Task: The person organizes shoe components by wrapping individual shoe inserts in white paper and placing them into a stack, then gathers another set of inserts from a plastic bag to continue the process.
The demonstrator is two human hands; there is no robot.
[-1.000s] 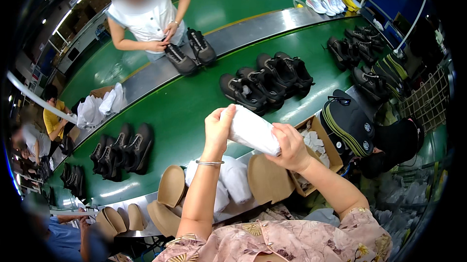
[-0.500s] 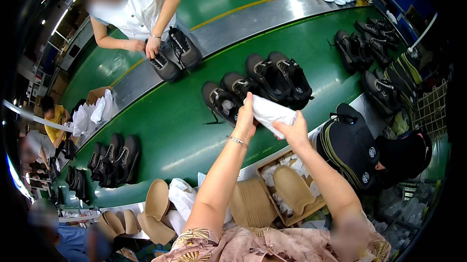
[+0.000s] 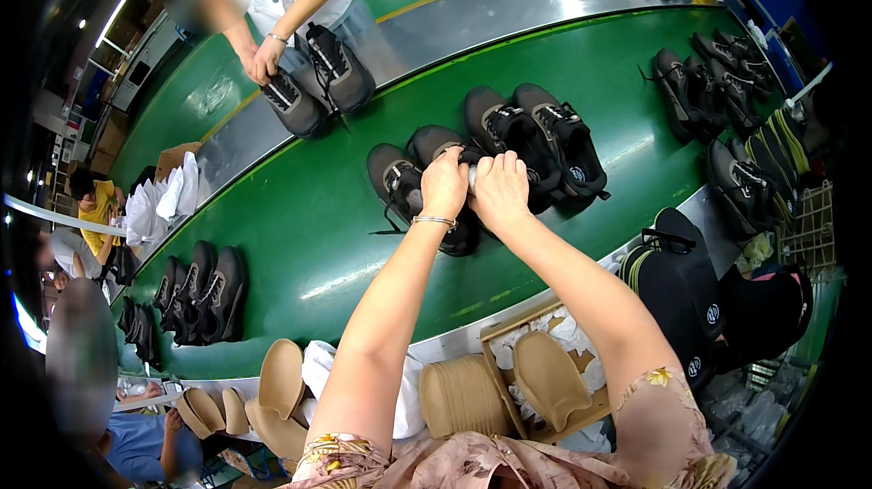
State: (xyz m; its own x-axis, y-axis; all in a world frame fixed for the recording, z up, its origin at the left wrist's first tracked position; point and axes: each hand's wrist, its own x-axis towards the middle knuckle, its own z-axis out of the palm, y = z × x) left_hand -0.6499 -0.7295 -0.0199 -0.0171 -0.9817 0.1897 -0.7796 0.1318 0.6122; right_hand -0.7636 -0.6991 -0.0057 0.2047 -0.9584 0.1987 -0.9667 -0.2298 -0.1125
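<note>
Dark grey lace-up shoes stand on the green belt in front of me. Both my hands are at the opening of the second shoe from the left (image 3: 434, 138). A sliver of a white paper roll (image 3: 471, 180) shows between them; most of it is hidden by my hands and the shoe. My left hand (image 3: 444, 185) is closed at the roll's left side. From the right, my right hand (image 3: 500, 187) curls its fingers over it. Left of these sits another dark shoe (image 3: 391, 171) with pale stuffing in its opening. Two more shoes (image 3: 554, 130) stand to the right.
Across the belt (image 3: 336, 262), a person handles a dark shoe (image 3: 295, 106) on the metal ledge (image 3: 472, 21). Brown moulded inserts (image 3: 463, 395) and a cardboard box (image 3: 536, 330) lie along the near edge. Black insoles (image 3: 668, 266) are stacked at right. More shoes (image 3: 222, 294) stand at left.
My hands have brought the white paper roll down from in front of the shoes to the second shoe's opening. It was mostly visible before. The view has shifted slightly.
</note>
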